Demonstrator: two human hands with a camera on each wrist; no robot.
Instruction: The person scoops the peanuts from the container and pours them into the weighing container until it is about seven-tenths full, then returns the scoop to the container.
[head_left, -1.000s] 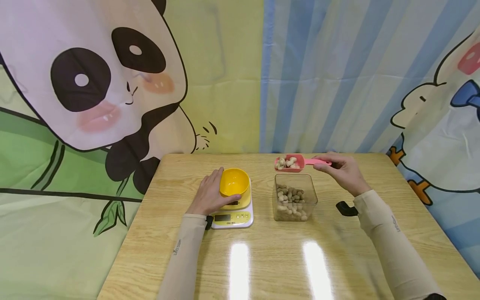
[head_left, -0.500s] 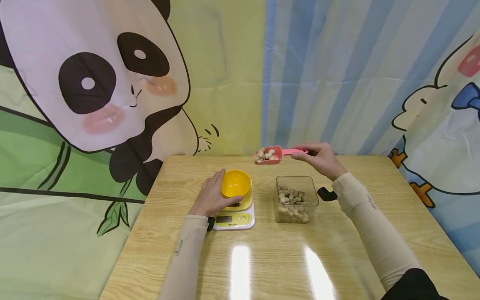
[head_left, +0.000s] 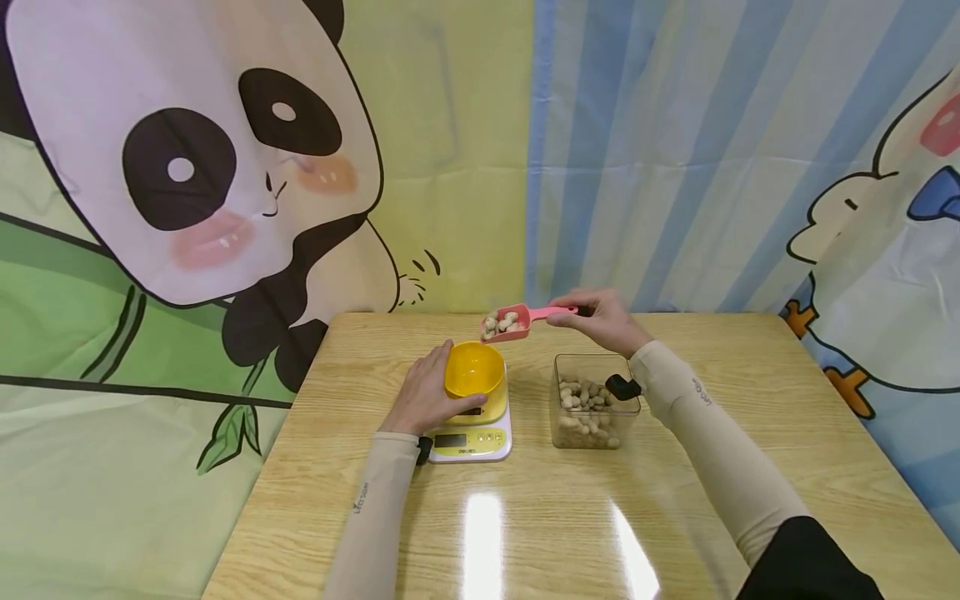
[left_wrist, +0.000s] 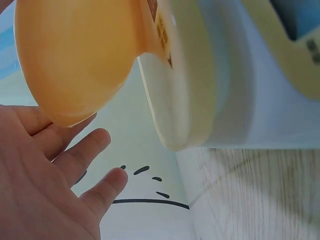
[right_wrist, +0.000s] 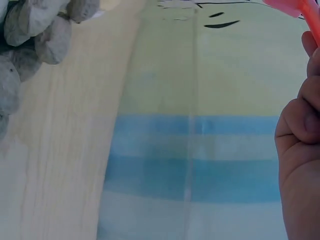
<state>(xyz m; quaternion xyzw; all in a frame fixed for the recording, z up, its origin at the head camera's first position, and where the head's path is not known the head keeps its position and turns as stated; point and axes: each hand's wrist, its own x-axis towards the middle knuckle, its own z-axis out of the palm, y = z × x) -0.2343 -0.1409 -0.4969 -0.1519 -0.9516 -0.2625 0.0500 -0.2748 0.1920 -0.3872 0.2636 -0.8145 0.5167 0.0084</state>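
Observation:
My left hand (head_left: 429, 392) holds the yellow bowl (head_left: 474, 369) from its left side, thumb across the front and fingers behind. The bowl sits on a yellow and white kitchen scale (head_left: 487, 443); its inside shows bare. In the left wrist view, some fingers touch the bowl (left_wrist: 75, 55) while others stand spread. My right hand (head_left: 606, 322) pinches the handle of a pink scoop (head_left: 523, 328) carrying several unshelled peanuts (head_left: 495, 326). The scoop is in the air just above and right of the bowl's back rim. In the right wrist view, the fingers curl on the scoop's handle (right_wrist: 312, 20).
A clear square container (head_left: 559, 421) with unshelled peanuts (head_left: 587, 398) stands right of the scale, under my right wrist. The wooden table (head_left: 525, 533) ends at a printed curtain (head_left: 457, 167) behind.
My right hand has moved left with the loaded scoop, from behind the container to near the bowl. It rose a little, then came down. The left hand keeps its place on the bowl.

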